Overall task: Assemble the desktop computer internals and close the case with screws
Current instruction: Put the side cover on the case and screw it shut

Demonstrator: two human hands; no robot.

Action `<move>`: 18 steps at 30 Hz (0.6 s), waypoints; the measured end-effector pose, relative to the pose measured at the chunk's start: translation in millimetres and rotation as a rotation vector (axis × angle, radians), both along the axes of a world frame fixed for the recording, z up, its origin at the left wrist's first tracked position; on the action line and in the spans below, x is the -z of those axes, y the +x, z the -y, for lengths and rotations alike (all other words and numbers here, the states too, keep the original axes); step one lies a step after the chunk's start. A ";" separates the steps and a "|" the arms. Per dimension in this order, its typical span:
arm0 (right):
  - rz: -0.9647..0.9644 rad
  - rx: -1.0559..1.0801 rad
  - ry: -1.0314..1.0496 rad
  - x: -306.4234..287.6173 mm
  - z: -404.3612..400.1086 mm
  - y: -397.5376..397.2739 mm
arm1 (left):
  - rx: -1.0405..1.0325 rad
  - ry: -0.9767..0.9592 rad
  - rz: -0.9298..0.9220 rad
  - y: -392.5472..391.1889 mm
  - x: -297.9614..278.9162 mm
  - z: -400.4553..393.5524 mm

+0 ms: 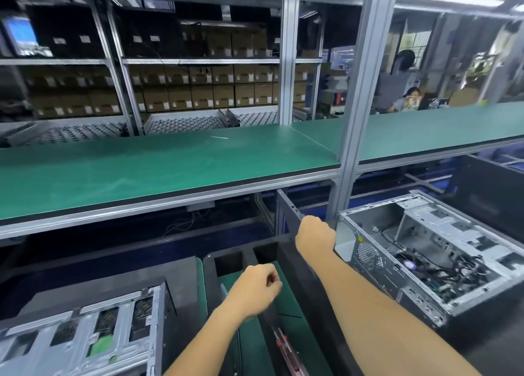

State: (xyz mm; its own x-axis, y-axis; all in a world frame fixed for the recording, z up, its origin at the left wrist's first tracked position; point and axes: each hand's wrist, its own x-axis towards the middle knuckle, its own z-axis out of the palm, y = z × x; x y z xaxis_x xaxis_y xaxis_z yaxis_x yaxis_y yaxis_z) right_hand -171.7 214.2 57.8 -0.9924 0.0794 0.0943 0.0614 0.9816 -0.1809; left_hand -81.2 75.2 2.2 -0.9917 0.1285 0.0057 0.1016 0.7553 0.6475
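Two hands: both in view, working over the gap between two cases.
Right hand (314,235): fingers curled over the top edge of a dark side panel (295,251), which stands on edge, tilted, just left of the open computer case (425,251).
Left hand (256,286): loosely fisted, hovering above the green mat (286,299); nothing visible in it, though the palm side is hidden.
Open case: lies on its side to the right, bare interior up; cables and drive cage visible inside.
Second chassis (85,336): lower left, metal face up, untouched.
Step in hand (judgement): bringing the panel to the open case for closing.
Technique: add the left hand on the panel's lower edge before swinging it over; keep it flat to the case opening, seat edge tabs along the rail first, then slide home. Check no cable stands proud of the frame.
Risk: one-handed grip lets the panel twist and scrape.
Red-handled tool (283,344): lies on the tabletop near the bottom edge; type unclear.
Screws: none visible.
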 end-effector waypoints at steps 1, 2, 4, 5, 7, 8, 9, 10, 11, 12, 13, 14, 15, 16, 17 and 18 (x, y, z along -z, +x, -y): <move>-0.017 0.000 -0.011 -4.5 0.0 2.2 | -0.005 0.003 -0.013 -0.1 -2.2 0.2; -0.035 -0.003 -0.022 -10.9 0.6 4.5 | -0.009 0.006 -0.028 0.0 -4.5 0.1; -0.077 -0.006 -0.040 -28.2 3.1 9.6 | -0.009 0.009 -0.057 1.6 -8.3 -1.8; -0.101 -0.007 -0.048 -38.2 5.1 12.6 | -0.005 0.012 -0.068 3.1 -10.1 -3.5; -0.146 -0.008 -0.067 -60.1 9.9 20.4 | 0.005 0.028 -0.092 7.8 -13.8 -7.2; -0.171 -0.011 -0.078 -71.3 12.4 24.9 | 0.007 0.038 -0.104 10.9 -15.8 -9.0; -0.197 -0.014 -0.092 -82.1 14.8 29.9 | 0.007 0.048 -0.111 14.4 -18.2 -10.3; -0.225 -0.014 -0.108 -92.8 17.1 35.2 | 0.006 0.059 -0.115 17.9 -20.6 -10.9; -0.246 -0.013 -0.128 -103.3 19.3 41.2 | 0.003 0.073 -0.117 21.5 -23.2 -11.2; -0.261 -0.013 -0.155 -113.0 22.0 48.1 | 0.002 0.085 -0.119 25.7 -25.5 -10.8; -0.281 -0.008 -0.187 -121.7 24.8 54.3 | 0.003 0.090 -0.127 29.6 -28.9 -9.9; -0.302 -0.003 -0.225 -129.9 28.0 61.0 | 0.002 0.089 -0.139 33.4 -32.6 -8.4; -0.326 0.005 -0.263 -136.9 31.8 67.5 | -0.004 0.088 -0.154 36.7 -36.9 -6.7; -0.349 0.013 -0.299 -142.9 35.9 74.9 | -0.015 0.092 -0.167 39.8 -41.4 -4.5; -0.374 0.018 -0.333 -147.7 39.9 81.9 | -0.029 0.107 -0.176 42.7 -45.8 -2.5; -0.402 0.016 -0.363 -152.0 44.3 89.3 | -0.045 0.133 -0.179 46.4 -49.9 -0.3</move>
State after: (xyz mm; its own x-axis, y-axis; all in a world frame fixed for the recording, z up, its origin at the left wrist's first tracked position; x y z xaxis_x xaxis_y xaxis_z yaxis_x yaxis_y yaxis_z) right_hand -82.5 169.8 209.7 -0.8820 0.1928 0.4299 -0.0677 0.8512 -0.5205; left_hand -34.8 75.5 52.1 -0.9780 0.0702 0.1962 0.1919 0.6709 0.7163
